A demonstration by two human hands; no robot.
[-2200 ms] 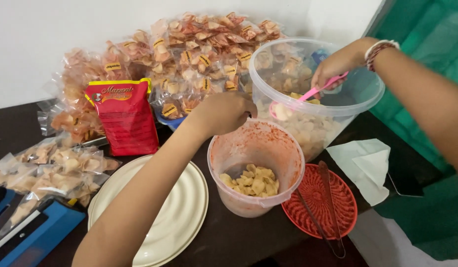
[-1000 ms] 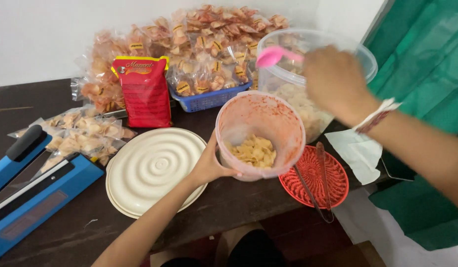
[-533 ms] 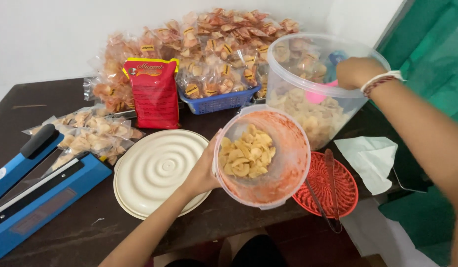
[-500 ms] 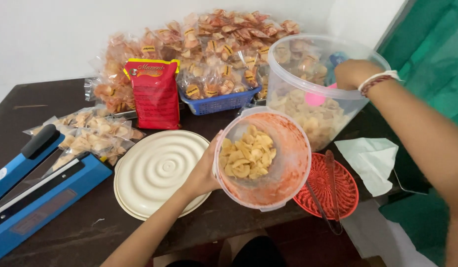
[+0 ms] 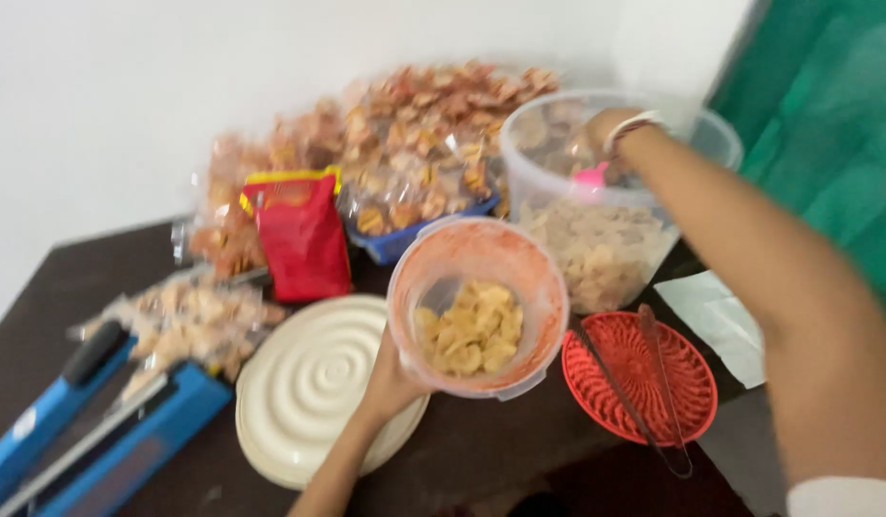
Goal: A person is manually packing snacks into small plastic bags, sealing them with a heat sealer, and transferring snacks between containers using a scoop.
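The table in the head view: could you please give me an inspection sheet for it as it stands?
Surface: dark table, crowded.
Job's things: red-smeared tub tilted, holding pale chips; big clear bucket of chips, pink scoop inside.
Clutter: cream lid; red lid with tongs on it; red bag; bagged snacks, some in a blue basket; blue sealer; white paper.
Grippers: left hand holds the tub; right hand in the bucket at the scoop, blurred.
Cables: nothing seen.
Surroundings: white wall, green curtain.
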